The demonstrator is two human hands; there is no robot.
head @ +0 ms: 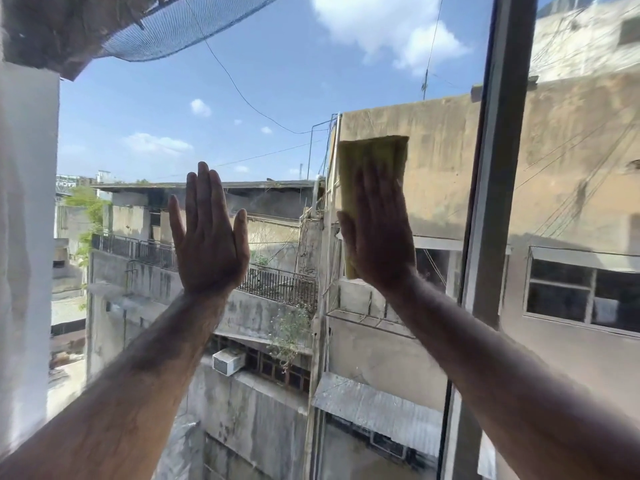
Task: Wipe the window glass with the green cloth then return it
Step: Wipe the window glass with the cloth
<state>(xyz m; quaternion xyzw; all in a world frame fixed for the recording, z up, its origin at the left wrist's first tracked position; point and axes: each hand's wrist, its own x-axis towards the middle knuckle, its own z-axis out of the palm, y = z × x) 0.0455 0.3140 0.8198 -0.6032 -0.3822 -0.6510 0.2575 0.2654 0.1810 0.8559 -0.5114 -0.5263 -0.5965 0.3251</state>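
The window glass [277, 98] fills the middle of the head view. A folded yellow-green cloth [372, 154] lies flat against the pane right of centre. My right hand [377, 230] presses on it with flat fingers, covering its lower part; the cloth's top sticks out above my fingertips. To the left, my left hand [209, 233] is spread flat on the bare glass, fingers up, holding nothing.
A grey vertical window frame [495, 202] stands just right of my right hand, with another pane [581, 168] beyond it. A white wall edge [24, 237] borders the glass on the left. Buildings, sky, cables and blue netting [156, 32] lie outside.
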